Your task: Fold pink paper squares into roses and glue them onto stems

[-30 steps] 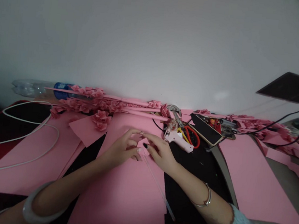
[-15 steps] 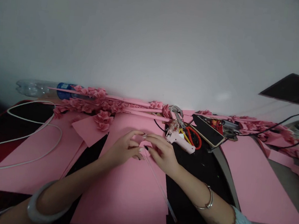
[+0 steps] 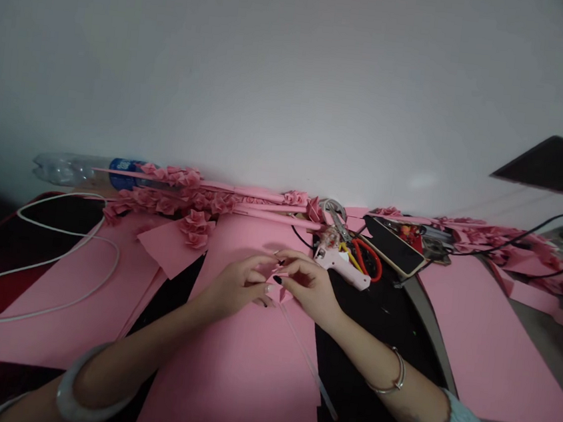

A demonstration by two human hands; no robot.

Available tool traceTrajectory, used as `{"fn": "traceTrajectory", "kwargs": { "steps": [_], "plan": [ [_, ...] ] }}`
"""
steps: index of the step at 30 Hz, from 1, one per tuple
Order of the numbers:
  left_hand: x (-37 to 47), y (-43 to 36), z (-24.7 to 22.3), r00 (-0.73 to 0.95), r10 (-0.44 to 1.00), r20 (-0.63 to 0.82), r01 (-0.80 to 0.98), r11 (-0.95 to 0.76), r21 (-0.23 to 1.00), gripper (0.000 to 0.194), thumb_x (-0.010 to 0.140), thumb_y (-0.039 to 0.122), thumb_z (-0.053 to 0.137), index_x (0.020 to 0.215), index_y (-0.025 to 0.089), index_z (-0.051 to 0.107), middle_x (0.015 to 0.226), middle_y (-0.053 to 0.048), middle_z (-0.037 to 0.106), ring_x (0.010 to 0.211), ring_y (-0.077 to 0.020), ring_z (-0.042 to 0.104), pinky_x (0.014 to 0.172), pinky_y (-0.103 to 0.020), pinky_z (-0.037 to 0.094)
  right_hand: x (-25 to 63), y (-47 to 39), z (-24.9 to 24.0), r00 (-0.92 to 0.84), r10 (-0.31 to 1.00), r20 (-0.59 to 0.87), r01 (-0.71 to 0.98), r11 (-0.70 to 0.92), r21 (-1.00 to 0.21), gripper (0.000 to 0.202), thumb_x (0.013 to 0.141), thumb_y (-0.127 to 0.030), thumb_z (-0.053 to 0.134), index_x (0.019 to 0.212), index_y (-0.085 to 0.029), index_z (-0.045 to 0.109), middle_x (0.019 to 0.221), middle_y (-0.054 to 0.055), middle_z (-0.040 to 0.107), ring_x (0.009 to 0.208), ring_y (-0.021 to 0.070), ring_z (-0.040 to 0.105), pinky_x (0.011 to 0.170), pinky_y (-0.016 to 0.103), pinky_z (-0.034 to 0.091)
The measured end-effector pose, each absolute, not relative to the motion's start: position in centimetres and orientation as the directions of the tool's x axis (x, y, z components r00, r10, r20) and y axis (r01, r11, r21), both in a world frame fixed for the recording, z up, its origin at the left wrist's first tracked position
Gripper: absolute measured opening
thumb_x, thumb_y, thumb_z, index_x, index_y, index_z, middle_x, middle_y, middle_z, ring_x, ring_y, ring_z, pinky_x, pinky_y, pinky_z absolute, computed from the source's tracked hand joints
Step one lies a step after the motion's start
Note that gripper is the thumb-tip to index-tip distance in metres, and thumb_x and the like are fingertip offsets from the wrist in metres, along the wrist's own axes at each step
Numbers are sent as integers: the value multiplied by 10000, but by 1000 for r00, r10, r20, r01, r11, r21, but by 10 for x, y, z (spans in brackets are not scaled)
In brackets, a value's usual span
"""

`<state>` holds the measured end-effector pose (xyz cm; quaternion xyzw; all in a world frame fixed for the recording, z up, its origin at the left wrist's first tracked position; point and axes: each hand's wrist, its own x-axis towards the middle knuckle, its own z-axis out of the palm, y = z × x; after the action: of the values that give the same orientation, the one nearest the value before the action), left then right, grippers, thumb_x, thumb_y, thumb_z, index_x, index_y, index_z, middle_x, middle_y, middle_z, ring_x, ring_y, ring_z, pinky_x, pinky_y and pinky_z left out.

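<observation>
Between both hands, over the middle of the table, is a small folded piece of pink paper (image 3: 279, 293). My left hand (image 3: 240, 283) pinches it from the left, thumb in front. My right hand (image 3: 309, 288) grips its right side, the dark-nailed thumb pressed on the front. The fingertips behind the paper are partly hidden. A thin, clear stick (image 3: 310, 362) slants from just below the paper toward the lower right; whether it is joined to the paper I cannot tell. Under the hands lies a large pink paper sheet (image 3: 233, 380).
Pink paper flowers (image 3: 197, 195) lie along the wall beside a plastic bottle (image 3: 69, 168). Right of my hands are a glue gun (image 3: 341, 265), red-handled scissors (image 3: 369, 259) and a phone (image 3: 401, 250). A white cable (image 3: 55, 258) crosses the left sheets; another pink sheet (image 3: 488, 347) lies right.
The folded paper has turned in my fingers and now shows a creased, pointed shape. My right thumb has shifted over its front. The whole view has moved slightly.
</observation>
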<state>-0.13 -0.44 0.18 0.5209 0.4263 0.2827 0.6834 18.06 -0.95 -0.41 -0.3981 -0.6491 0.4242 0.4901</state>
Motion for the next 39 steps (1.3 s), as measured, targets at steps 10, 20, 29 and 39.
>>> {"fn": "traceTrajectory", "kwargs": {
  "steps": [10,20,29,39],
  "plan": [
    [-1,-2,6,505,819,-272,29,299,954,252,757,383,653,750,139,587,742,34,537,708,-196,731,703,-293,589,183,-12,-4,-211,897,389,253,435,-864,242,839,-75,570,888,-224,753,1067,90,729,1033,219,661,917,405,487],
    [-1,-4,7,477,848,-233,12,258,966,301,756,421,644,789,122,623,767,10,554,703,-177,701,715,-316,609,182,-15,-2,-251,844,474,295,534,-793,315,863,-61,543,1024,-241,745,1081,88,731,1025,206,671,896,393,506],
    [-2,-2,8,442,865,-237,19,254,967,293,757,418,642,790,127,648,773,-21,630,609,-163,701,610,-265,603,183,-15,3,-292,831,474,271,547,-792,263,930,-180,506,1062,-197,733,1102,120,719,1063,222,656,920,395,495],
    [-5,-1,-1,417,873,-254,12,274,962,348,786,445,642,953,143,682,966,-64,702,629,-176,729,632,-282,611,184,-16,6,-344,823,452,245,543,-803,337,981,-347,441,1096,-184,713,1201,142,662,1134,226,612,971,414,468]
  ]
}}
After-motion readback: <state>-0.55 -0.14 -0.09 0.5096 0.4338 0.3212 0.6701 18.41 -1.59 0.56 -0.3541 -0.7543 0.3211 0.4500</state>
